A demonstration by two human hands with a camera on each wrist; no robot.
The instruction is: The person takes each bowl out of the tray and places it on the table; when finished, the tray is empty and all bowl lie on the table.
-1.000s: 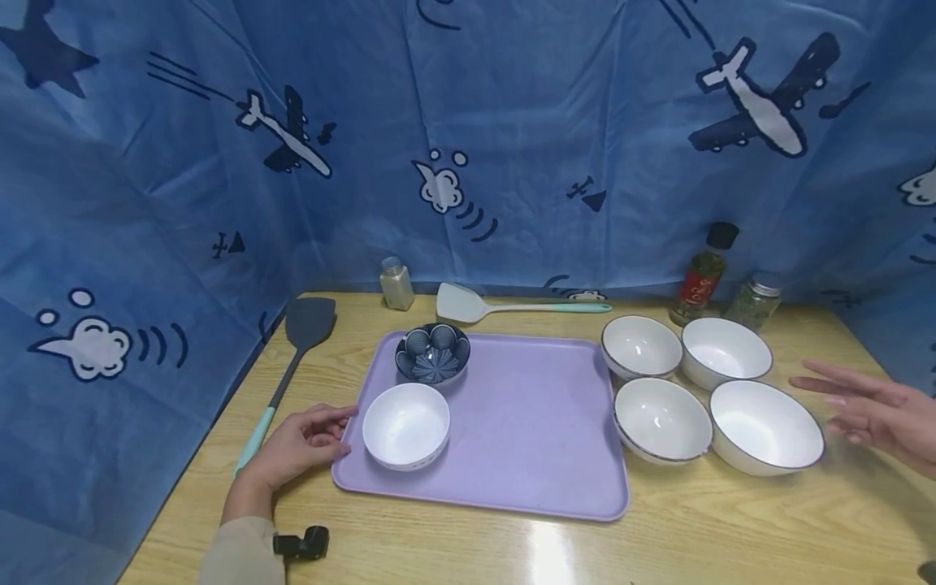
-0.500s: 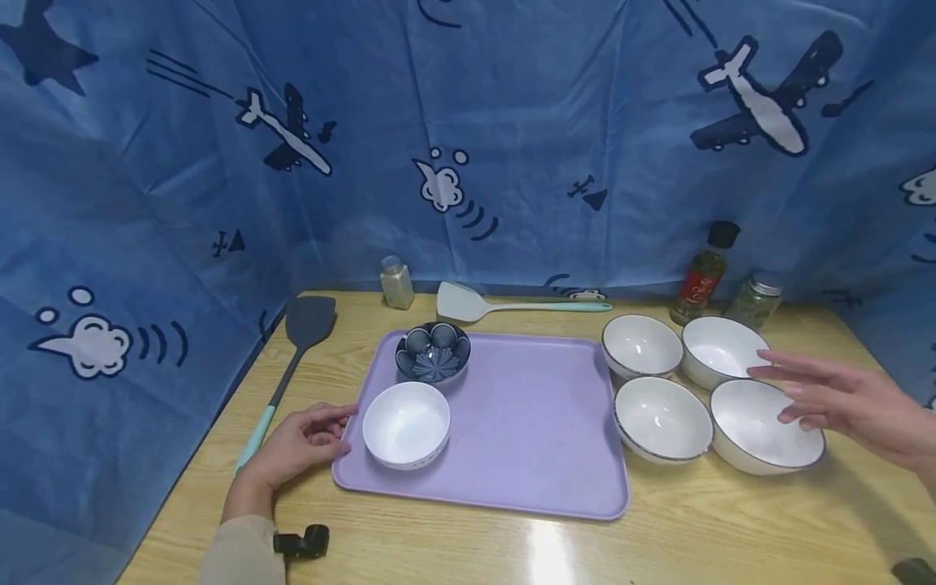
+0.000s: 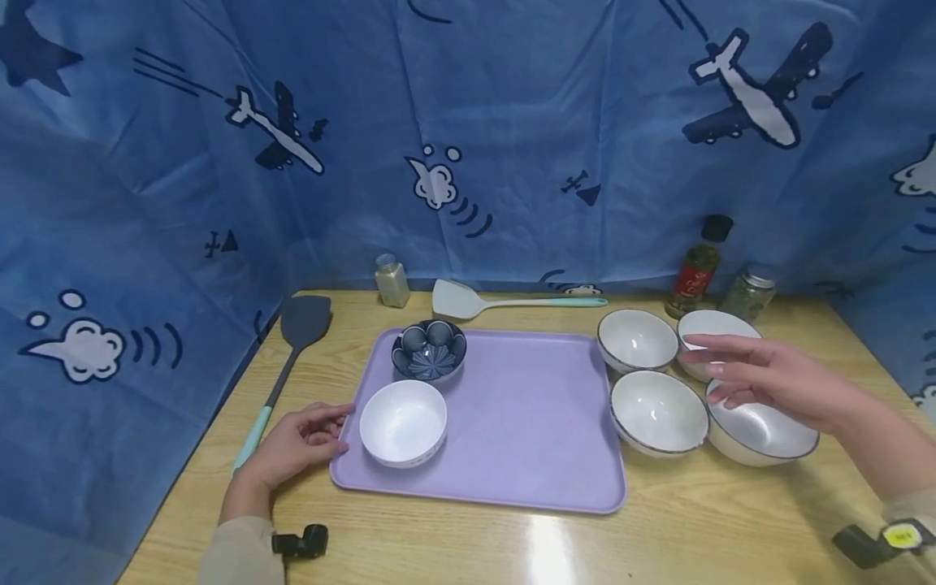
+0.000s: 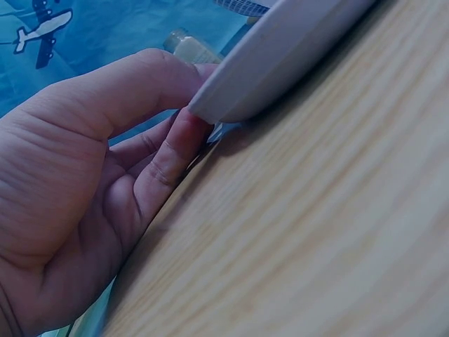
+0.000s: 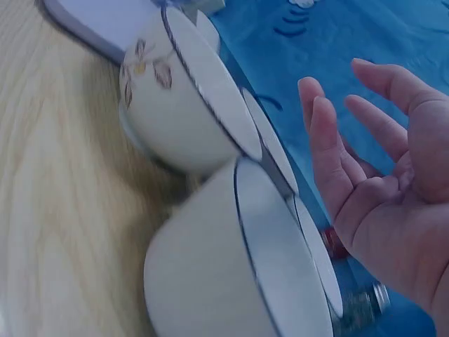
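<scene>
My left hand point(image 3: 292, 445) pinches the left rim of a purple tray point(image 3: 537, 422). In the left wrist view its thumb and fingers meet at the tray's edge point(image 4: 245, 77). A white bowl point(image 3: 404, 424) and a dark blue patterned bowl point(image 3: 429, 351) stand on the tray's left side. My right hand point(image 3: 782, 378) hovers over the bowls at the right, fingers spread and loosely bent, holding nothing. Below it are two larger white bowls, one near point(image 3: 771, 435) and one far point(image 3: 712, 323). Left of those stand two rimmed bowls, a front one point(image 3: 658, 414) and a back one point(image 3: 636, 341).
A dark spatula point(image 3: 305, 321) lies left of the tray, and a pale spatula point(image 3: 457, 301) lies behind it. Along the back stand a shaker jar point(image 3: 392, 283), a red-labelled bottle point(image 3: 693, 276) and a silver-lidded jar point(image 3: 749, 292). A blue curtain point(image 3: 512, 122) hangs behind the table.
My right hand has come in from the right edge and moved left over the bowls. The left hand keeps its place at the tray's rim; tray and bowls stay put.
</scene>
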